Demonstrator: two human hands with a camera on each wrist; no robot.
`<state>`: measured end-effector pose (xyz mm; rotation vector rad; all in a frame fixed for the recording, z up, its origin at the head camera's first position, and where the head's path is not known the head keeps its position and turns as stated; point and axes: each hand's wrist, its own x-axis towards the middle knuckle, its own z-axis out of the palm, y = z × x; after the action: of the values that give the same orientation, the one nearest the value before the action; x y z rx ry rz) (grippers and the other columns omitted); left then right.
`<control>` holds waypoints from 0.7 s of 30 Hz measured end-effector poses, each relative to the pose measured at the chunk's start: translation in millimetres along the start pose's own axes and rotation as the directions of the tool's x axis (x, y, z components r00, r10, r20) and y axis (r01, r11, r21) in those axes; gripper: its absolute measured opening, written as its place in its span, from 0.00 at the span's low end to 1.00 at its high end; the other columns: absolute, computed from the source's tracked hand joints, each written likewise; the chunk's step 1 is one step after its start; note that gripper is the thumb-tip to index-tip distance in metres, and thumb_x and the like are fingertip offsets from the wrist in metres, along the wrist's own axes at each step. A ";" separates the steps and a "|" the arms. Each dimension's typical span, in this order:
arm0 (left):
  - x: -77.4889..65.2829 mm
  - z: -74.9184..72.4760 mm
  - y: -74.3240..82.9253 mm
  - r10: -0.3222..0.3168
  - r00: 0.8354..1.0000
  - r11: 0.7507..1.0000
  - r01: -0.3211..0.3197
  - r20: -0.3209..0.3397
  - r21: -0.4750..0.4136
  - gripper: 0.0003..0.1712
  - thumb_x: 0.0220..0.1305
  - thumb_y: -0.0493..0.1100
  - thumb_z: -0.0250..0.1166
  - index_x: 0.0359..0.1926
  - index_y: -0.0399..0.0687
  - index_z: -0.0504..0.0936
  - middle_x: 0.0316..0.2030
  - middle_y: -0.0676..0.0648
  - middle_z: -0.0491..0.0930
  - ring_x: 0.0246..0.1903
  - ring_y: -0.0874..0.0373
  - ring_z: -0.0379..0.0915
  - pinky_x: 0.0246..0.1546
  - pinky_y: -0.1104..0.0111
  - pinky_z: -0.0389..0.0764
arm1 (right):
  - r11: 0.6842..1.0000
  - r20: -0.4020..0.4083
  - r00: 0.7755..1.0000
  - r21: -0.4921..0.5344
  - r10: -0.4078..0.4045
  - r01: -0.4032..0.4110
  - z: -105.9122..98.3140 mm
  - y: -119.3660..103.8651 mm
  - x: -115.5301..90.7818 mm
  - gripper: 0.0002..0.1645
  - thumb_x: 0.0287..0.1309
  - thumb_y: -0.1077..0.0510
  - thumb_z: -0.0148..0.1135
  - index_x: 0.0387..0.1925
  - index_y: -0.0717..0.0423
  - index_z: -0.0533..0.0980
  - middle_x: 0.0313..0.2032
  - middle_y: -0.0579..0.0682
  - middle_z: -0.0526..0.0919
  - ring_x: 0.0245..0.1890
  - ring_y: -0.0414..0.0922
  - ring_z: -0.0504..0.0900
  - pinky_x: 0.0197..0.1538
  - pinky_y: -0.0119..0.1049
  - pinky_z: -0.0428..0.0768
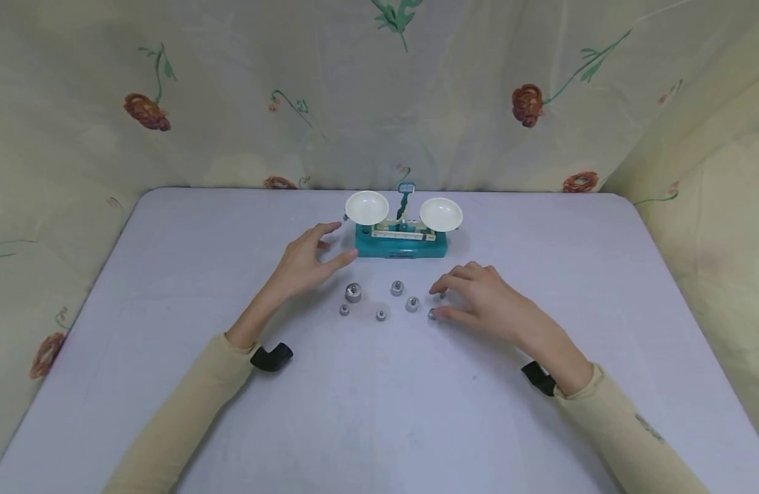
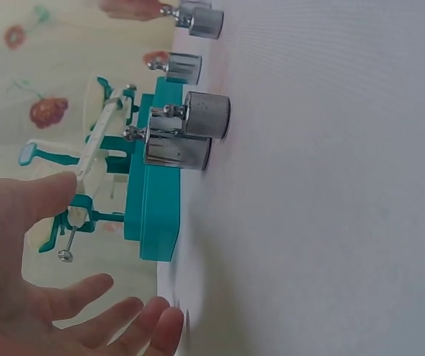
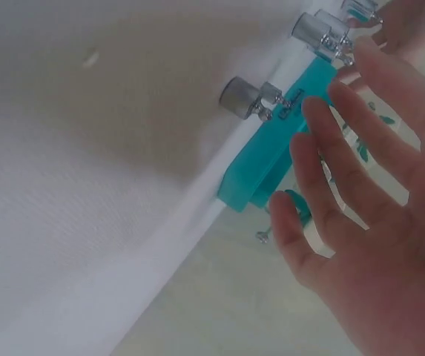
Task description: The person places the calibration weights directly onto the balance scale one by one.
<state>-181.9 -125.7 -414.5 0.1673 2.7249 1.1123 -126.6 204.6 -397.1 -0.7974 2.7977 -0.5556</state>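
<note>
A teal balance scale (image 1: 401, 247) with two white pans stands toward the back of the table. My left hand (image 1: 305, 261) is beside its left end, thumb and fingers spread, holding nothing. In front of the scale stand several knobbed metal weights, the largest weight (image 1: 353, 293) just below my left thumb. Over the weights on the right, my right hand (image 1: 478, 298) has loosely bent fingers; it partly hides a small weight (image 1: 442, 295), and another weight (image 1: 431, 314) lies at its thumb tip. In the right wrist view, its fingers (image 3: 353, 178) are apart with nothing between them.
A pale lavender cloth covers the table (image 1: 379, 412). Behind it hangs a cream curtain (image 1: 355, 89) with printed flowers, which also runs along both sides. A black wrist strap (image 1: 272, 357) shows at the left sleeve, another strap (image 1: 538, 378) at the right.
</note>
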 end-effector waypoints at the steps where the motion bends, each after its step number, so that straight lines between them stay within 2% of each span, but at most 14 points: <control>1: 0.9 0.4 0.3 -0.005 1.000 1.000 0.005 0.004 -0.004 0.46 0.74 0.64 0.67 0.83 0.53 0.63 0.81 0.41 0.67 0.74 0.41 0.72 0.68 0.44 0.82 | 1.000 0.001 1.000 -0.004 -0.004 0.004 0.8 -0.7 0.1 0.21 0.64 0.46 0.78 0.55 0.47 0.86 0.53 0.50 0.89 0.58 0.52 0.81 0.67 0.61 0.74; 9: 10.4 4.2 1.9 -0.007 1.000 0.998 0.007 0.005 -0.056 0.44 0.74 0.60 0.68 0.83 0.53 0.64 0.79 0.42 0.69 0.73 0.42 0.75 0.66 0.46 0.84 | 0.998 0.001 0.998 -0.014 -0.061 0.061 6.5 -1.3 0.3 0.16 0.66 0.50 0.77 0.53 0.46 0.87 0.50 0.46 0.90 0.55 0.48 0.83 0.63 0.56 0.76; 21: 23.8 14.1 5.1 0.002 1.000 0.995 -0.001 0.007 -0.101 0.44 0.73 0.55 0.70 0.81 0.46 0.65 0.78 0.39 0.70 0.71 0.41 0.77 0.66 0.48 0.83 | 0.990 -0.015 0.992 -0.054 -0.129 0.128 11.4 -3.6 -1.4 0.10 0.64 0.55 0.78 0.47 0.44 0.89 0.46 0.43 0.91 0.51 0.47 0.81 0.57 0.52 0.75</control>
<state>-201.9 -108.3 -424.0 0.1584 2.6556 1.2443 -120.6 199.1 -405.9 -0.9934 2.8030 -0.5126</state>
